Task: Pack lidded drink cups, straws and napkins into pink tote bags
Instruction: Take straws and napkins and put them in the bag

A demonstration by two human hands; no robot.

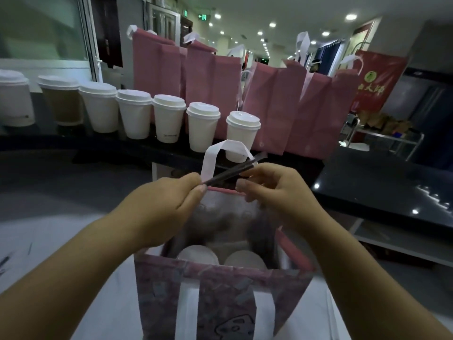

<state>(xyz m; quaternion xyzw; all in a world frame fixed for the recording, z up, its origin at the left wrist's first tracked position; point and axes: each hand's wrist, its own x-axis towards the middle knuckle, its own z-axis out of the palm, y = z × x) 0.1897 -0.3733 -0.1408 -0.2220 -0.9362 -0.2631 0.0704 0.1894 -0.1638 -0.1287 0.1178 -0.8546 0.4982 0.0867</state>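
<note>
At six o'clock, nearest the person, an open pink tote bag (159,290) stands with its mouth gaping upward. Down inside, one lidded cup (197,255) and a second lidded cup (245,260) sit side by side, with room between them and the far wall. The bag's near edge runs straight across. Its far edge rises under the hands, and a white handle (213,153) loops up toward twelve.

Over the mouth, the left hand (166,204) has its grip pinching the near end of the dark straws (235,168) between thumb and forefinger. The right hand (272,190), at three o'clock from it, has its grip curled on the same straws further along. They slant toward one o'clock, above the far rim and outside the bag.

Beyond, a dark counter (49,141) carries a row of cups (169,116), seven white-lidded ones standing close from nine o'clock in to twelve. The last stands just behind the handle. Behind them the spare tote bags (213,82) stand upright from eleven to two. At three o'clock the corner of a glossy black counter (392,192) juts toward the bag, with a gap between them.
</note>
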